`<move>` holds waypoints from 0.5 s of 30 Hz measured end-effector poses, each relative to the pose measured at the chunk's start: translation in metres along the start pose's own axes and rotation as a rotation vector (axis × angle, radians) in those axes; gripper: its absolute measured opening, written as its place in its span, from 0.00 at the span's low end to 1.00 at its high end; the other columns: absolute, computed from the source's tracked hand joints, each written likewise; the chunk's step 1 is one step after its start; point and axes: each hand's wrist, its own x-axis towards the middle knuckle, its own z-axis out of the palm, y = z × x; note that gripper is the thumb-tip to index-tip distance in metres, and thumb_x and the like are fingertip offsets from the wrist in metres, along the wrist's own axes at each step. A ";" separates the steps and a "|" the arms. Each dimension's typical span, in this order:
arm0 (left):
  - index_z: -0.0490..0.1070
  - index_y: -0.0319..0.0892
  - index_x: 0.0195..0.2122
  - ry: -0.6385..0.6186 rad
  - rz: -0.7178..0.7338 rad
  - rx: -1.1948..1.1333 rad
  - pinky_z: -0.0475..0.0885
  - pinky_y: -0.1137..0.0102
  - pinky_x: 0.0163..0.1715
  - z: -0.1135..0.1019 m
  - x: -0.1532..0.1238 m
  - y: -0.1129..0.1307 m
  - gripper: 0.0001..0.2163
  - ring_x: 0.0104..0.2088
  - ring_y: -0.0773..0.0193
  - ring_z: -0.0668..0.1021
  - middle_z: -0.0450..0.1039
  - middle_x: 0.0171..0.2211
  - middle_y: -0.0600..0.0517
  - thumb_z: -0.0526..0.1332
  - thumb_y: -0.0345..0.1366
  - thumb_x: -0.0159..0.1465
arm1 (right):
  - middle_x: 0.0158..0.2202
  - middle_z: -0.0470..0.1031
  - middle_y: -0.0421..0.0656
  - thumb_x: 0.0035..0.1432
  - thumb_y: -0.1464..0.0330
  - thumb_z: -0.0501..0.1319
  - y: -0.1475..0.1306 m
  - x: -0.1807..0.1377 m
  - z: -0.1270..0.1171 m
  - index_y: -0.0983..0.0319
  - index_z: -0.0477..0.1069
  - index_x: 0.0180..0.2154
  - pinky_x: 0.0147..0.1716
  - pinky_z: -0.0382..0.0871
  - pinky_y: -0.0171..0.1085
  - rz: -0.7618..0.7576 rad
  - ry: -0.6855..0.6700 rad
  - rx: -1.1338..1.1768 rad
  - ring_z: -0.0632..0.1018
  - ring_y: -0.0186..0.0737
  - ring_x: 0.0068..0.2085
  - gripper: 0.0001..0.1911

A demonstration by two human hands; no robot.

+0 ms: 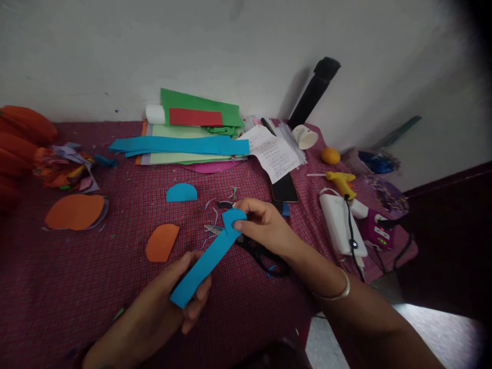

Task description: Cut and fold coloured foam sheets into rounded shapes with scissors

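Note:
A blue paper strip [207,266] slants between my two hands above the cloth. My right hand [265,225] pinches its upper end, where a small rounded blue piece lies over the strip. Around the lower part of the strip, my left hand [180,292] is closed, with its fingers behind the paper. Black-handled scissors [265,256] lie beneath my right hand, partly hidden by it. A blue half-round paper piece [182,192] and an orange half-round paper piece [163,243] rest on the cloth, left of the strip.
Stacked coloured paper with long blue strips [180,145] lies along the wall. Orange cutouts [75,211] and crumpled scraps [63,166] are at left. At right are a written sheet [272,154], a phone [285,188], a yellow glue gun [341,183] and a white power strip [340,223].

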 end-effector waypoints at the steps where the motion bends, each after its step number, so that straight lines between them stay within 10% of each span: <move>1: 0.71 0.41 0.31 0.007 -0.007 -0.014 0.63 0.78 0.11 -0.001 0.000 0.000 0.18 0.17 0.70 0.69 0.71 0.22 0.53 0.54 0.50 0.67 | 0.23 0.66 0.34 0.52 0.67 0.66 0.001 0.000 0.000 0.61 0.65 0.28 0.24 0.57 0.32 0.045 0.009 0.003 0.64 0.29 0.24 0.10; 10: 0.72 0.42 0.38 0.020 -0.030 -0.063 0.68 0.75 0.14 0.000 0.000 0.008 0.19 0.18 0.65 0.74 0.77 0.24 0.50 0.58 0.54 0.62 | 0.21 0.67 0.33 0.51 0.69 0.64 0.006 0.001 0.001 0.61 0.63 0.26 0.24 0.60 0.32 0.164 0.043 0.036 0.67 0.28 0.23 0.10; 15: 0.74 0.43 0.36 0.118 0.191 -0.010 0.70 0.75 0.18 0.001 0.000 0.006 0.14 0.21 0.67 0.74 0.77 0.26 0.53 0.70 0.44 0.54 | 0.22 0.69 0.33 0.51 0.66 0.65 0.007 0.001 0.001 0.60 0.63 0.28 0.23 0.62 0.31 0.134 0.147 0.017 0.69 0.28 0.22 0.11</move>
